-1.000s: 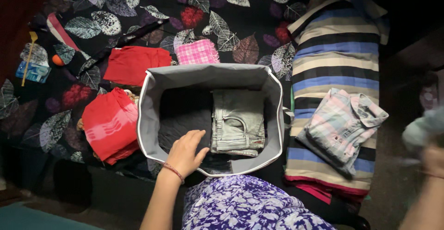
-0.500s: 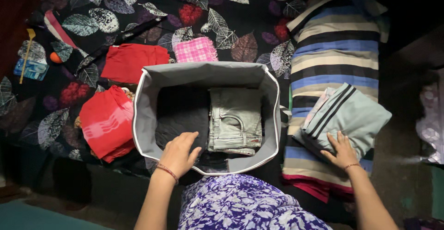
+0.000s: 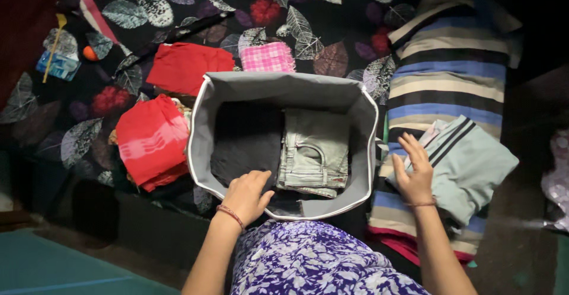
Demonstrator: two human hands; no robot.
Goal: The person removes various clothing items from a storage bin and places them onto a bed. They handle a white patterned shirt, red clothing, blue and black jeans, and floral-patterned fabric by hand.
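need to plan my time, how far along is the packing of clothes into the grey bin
Done: folded pale jeans and a dark garment lie in the grey bin. In hand: the left hand rests on the bin's near edge, the right hand on a folded light-blue garment. Left: two red pieces and a pink checked cloth outside.

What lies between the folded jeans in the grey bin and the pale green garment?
In the head view, the bin's right wall stands between the jeans and the green garment.
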